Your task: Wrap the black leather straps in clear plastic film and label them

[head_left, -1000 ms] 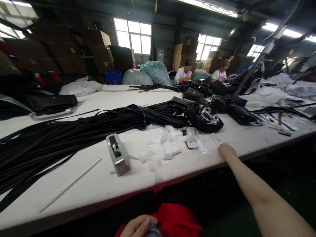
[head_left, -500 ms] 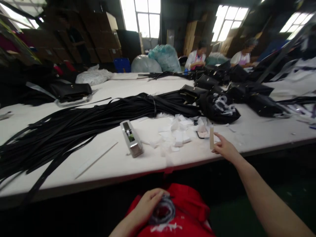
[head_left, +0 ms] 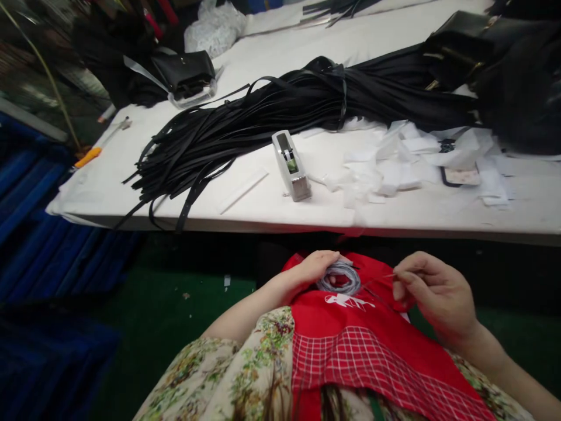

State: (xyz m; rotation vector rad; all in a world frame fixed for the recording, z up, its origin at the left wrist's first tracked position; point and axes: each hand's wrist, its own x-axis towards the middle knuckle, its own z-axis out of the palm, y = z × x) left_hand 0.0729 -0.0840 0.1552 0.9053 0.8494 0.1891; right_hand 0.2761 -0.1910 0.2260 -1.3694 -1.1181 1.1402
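My left hand (head_left: 316, 266) is closed around the upper left side of a grey ring-shaped coil (head_left: 350, 285). The coil rests against the red apron (head_left: 394, 333) over my lap. To the right, my right hand (head_left: 440, 295) pinches a thin, pale strand (head_left: 385, 276) between thumb and forefinger. The strand points toward the coil; blur hides whether the two are joined. Both hands are below the front edge of the white-covered table (head_left: 245, 158).
A grey tape dispenser (head_left: 291, 166) stands near the table's front, beside a flat white strip (head_left: 243, 190). Behind them lies a bundle of long black straps (head_left: 272, 111). White paper scraps (head_left: 394, 169) and black bags (head_left: 460, 44) are at right, blue pallets (head_left: 52, 228) at left.
My right hand has come back from the table to my lap, and the beige strip it held is out of sight. My left hand still holds the coil. The view has tilted down and left.
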